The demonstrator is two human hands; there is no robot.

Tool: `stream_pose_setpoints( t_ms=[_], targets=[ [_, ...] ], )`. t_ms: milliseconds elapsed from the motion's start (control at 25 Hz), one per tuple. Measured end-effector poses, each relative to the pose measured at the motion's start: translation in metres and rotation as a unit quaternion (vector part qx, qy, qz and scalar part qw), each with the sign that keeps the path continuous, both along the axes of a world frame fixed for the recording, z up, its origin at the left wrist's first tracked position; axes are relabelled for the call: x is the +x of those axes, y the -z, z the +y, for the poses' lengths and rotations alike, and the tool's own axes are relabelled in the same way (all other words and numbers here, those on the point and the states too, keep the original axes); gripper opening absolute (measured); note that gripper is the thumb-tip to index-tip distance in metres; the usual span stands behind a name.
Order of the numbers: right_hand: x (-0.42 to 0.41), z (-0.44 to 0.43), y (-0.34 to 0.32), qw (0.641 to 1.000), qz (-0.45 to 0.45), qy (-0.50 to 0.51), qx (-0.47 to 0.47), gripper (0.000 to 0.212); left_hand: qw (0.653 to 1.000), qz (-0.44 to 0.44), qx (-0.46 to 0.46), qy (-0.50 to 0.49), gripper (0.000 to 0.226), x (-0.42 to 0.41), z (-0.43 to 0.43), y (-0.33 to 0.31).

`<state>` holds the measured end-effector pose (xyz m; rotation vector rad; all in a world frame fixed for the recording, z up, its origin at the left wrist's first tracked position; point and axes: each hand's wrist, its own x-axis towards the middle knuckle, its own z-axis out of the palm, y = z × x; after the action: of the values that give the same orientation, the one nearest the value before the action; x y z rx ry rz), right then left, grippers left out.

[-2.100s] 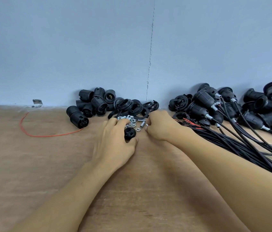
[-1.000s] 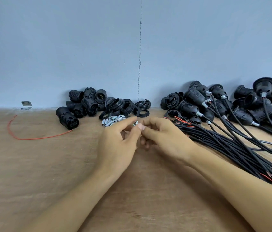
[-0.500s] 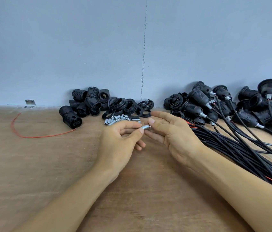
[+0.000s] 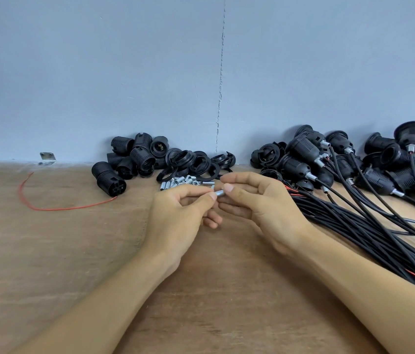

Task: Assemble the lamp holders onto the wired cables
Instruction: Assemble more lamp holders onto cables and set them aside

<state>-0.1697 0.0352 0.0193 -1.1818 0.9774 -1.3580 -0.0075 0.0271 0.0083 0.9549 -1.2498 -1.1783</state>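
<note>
Pinching a small threaded metal tube (image 4: 219,192) between them, the left hand (image 4: 178,221) and right hand (image 4: 262,205) share one grip, its long axis running sideways from thumb to thumb. The wired cables (image 4: 369,226) lie right of this grip, nearer the right hand, and the loose lamp holders (image 4: 130,159) sit beyond it to the left on the worktop (image 4: 48,251).

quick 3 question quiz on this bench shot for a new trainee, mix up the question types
1. True or false: the small threaded metal tube is pinched between the fingertips of the left hand and the right hand.
2. Multiple choice: the loose red wire lies (a) left of the hands, (b) on the black cable bundle, (c) in the right hand.
3. Fill in: the pile of metal tubes lies just in front of the black ___.

Key: 1 true; 2 a; 3 rings.
</note>
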Motion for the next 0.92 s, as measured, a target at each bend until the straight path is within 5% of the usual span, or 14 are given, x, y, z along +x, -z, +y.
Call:
stream_pose_setpoints(
  t_ms=[440,680,920],
  targets=[
    [-0.008,0.001,-0.005,0.986,0.133,0.012,-0.104,0.02,0.998,0.037,0.025,0.031,0.007,0.006,-0.002,-0.005],
    [-0.005,0.003,-0.007,0.981,0.119,0.021,-0.151,0.019,0.986,0.119,0.095,0.072,0.015,0.007,-0.003,-0.01],
    [-0.006,0.002,-0.006,0.979,0.133,0.025,-0.155,0.02,0.989,0.097,0.079,0.075,0.02,0.009,-0.005,-0.009]
  ],
)
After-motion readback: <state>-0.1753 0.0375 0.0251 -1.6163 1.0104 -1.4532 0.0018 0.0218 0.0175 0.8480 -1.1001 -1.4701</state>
